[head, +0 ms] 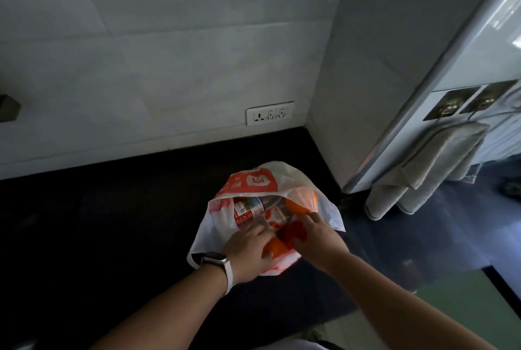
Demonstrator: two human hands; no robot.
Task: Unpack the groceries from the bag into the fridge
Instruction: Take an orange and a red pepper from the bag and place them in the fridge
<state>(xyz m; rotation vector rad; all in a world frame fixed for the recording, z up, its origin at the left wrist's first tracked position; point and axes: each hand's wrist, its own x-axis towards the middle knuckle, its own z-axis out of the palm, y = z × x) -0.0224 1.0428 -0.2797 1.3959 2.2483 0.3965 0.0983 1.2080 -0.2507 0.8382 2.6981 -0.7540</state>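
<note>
A white and orange plastic grocery bag (262, 180) lies open on the dark countertop (112, 208). Inside it I see a labelled bottle (249, 208), an orange (298, 204) at the far right, a red item (293, 232) and a second orange (275, 246) near the front. My left hand (248, 251), with a white watch on the wrist, reaches into the bag's mouth, fingers curled around the near orange. My right hand (315, 239) is also in the bag, fingers on the red item. The closed pale fridge door (479, 39) stands at the right.
A tiled wall with a white socket strip (269, 116) backs the counter. Grey towels (428, 169) hang from hooks on the fridge side. The floor (423, 236) lies to the right beyond the counter's edge.
</note>
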